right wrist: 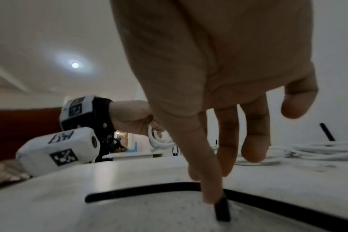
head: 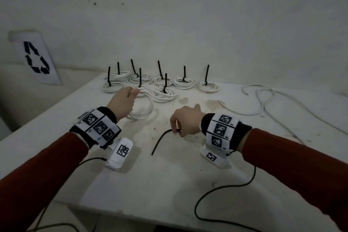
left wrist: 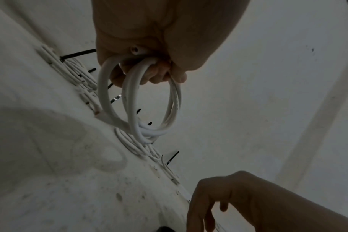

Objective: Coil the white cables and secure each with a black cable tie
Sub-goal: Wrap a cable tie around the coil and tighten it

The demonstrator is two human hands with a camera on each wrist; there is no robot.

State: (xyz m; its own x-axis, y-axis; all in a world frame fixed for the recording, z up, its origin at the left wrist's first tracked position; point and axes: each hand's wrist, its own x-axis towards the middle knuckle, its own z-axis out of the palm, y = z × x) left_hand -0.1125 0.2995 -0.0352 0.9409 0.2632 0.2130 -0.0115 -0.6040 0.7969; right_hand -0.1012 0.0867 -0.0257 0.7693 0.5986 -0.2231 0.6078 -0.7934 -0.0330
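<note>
My left hand (head: 122, 101) grips a coil of white cable (head: 145, 107) and holds it tilted, its lower loops against the table. In the left wrist view the fingers (left wrist: 159, 75) curl round the top of the coil (left wrist: 137, 102), and one cut end sticks out by the palm. My right hand (head: 180, 124) reaches down at mid-table and pinches the head end of a black cable tie (head: 160, 141) whose tail lies on the table toward me. In the right wrist view a fingertip (right wrist: 210, 194) presses on that tie (right wrist: 139, 190).
Several tied coils (head: 165, 94) with upright black tie tails lie along the back of the white table (head: 169, 184). A loose white cable (head: 263, 100) snakes across the right side. A recycling sign (head: 36, 58) leans at the left. Black sensor wires (head: 216, 194) trail over the front edge.
</note>
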